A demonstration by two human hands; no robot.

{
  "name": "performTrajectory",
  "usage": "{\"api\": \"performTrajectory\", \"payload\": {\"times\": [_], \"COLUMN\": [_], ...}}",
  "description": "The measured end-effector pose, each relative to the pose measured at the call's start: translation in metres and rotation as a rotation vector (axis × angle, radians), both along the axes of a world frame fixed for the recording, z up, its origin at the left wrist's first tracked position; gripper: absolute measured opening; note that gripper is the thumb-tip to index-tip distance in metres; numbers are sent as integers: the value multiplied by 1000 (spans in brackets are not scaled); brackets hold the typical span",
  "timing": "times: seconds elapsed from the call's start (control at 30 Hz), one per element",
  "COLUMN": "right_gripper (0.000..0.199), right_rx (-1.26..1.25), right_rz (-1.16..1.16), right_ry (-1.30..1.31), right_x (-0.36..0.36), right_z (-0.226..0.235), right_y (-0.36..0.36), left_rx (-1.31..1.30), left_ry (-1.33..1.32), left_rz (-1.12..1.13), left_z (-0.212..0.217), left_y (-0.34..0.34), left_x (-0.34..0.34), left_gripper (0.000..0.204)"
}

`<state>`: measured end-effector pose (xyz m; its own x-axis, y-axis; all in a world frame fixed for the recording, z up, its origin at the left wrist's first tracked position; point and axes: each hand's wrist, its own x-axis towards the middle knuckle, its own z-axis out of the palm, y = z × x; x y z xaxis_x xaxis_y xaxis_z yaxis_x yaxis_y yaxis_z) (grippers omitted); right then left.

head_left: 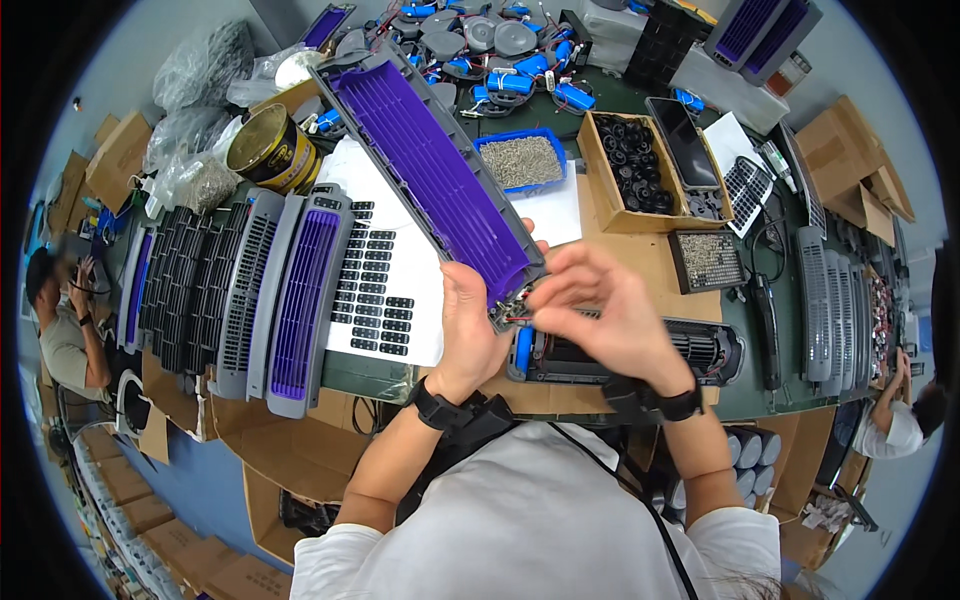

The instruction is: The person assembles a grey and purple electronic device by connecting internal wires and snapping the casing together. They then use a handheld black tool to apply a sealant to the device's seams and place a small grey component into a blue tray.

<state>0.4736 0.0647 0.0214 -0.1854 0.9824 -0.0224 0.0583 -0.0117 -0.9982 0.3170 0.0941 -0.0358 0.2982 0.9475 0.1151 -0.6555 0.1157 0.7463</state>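
My left hand (472, 325) grips the near end of a long purple-and-grey plastic housing half (432, 165), its thumb along the edge. The housing tilts up and away to the left over the bench. At its near end sits a small cluster of wires and parts (512, 308). My right hand (610, 305) is at that cluster, fingers curled and pinched together; what lies between the fingertips is too small to name. Below the right hand, a dark grey housing (700, 375) with a black slatted insert and a blue cylinder (523, 352) lies on the bench.
Left are stacked purple housings (305, 290), rows of small black plates (375, 290) and a yellow-black tub (275, 150). Beyond are a blue screw tray (520, 160) and many blue battery packs (535, 66). Right: a box of black parts (635, 170), a power screwdriver (766, 330).
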Motion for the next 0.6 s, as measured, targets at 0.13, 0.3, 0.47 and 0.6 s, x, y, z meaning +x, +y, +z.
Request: {"api": "performTrajectory", "payload": {"times": [0.13, 0.3, 0.47, 0.6], "right_gripper": [33, 72, 102, 92], "right_rx": [156, 246, 242, 255], "right_rz": [-193, -168, 98, 106], "right_ry": [44, -204, -255, -297], "right_x": [33, 20, -1, 6], "right_z": [47, 79, 68, 88], "right_y": [0, -6, 13, 14], "left_rx": [8, 142, 635, 769], "left_ry": [4, 92, 505, 537], "left_rz": [1, -15, 81, 68], "left_z": [1, 20, 39, 60], "left_y": [1, -6, -4, -2], "left_x": [-12, -7, 2, 0], "left_gripper": [87, 79, 111, 123]}}
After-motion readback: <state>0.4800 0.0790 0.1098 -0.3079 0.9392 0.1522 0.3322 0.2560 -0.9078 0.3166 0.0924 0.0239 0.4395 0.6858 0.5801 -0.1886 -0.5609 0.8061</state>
